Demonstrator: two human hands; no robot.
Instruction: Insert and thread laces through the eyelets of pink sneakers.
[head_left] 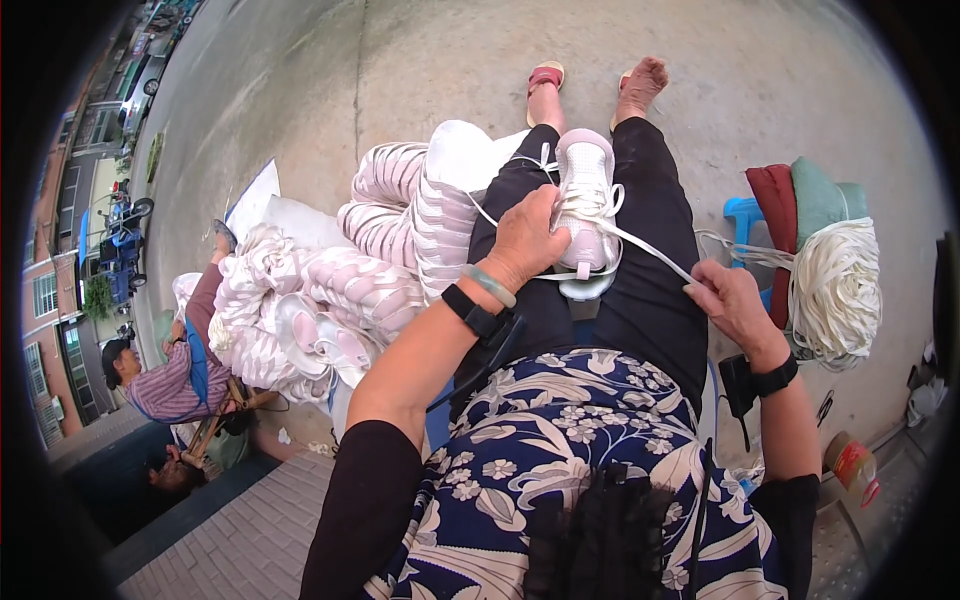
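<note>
A white and pale pink sneaker (585, 165) lies on my lap between my thighs, toe pointing away from me. My left hand (528, 235) is closed at its left side near the collar, the fingertips partly hidden. Off to the right, my right hand (735, 305) pinches a white shoelace (655, 250), which runs stretched from the sneaker's eyelets. Another lace end forms a loose loop left of the shoe, over my left thigh.
Stacked pink-and-white shoe uppers (395, 200) and a heap of more uppers (300, 300) lie on my left. A bundle of white laces (835, 290) hangs by red and green cloths on a blue stool (740, 215). Another person (175, 375) sits far left. A plastic bottle (855, 470) lies lower right.
</note>
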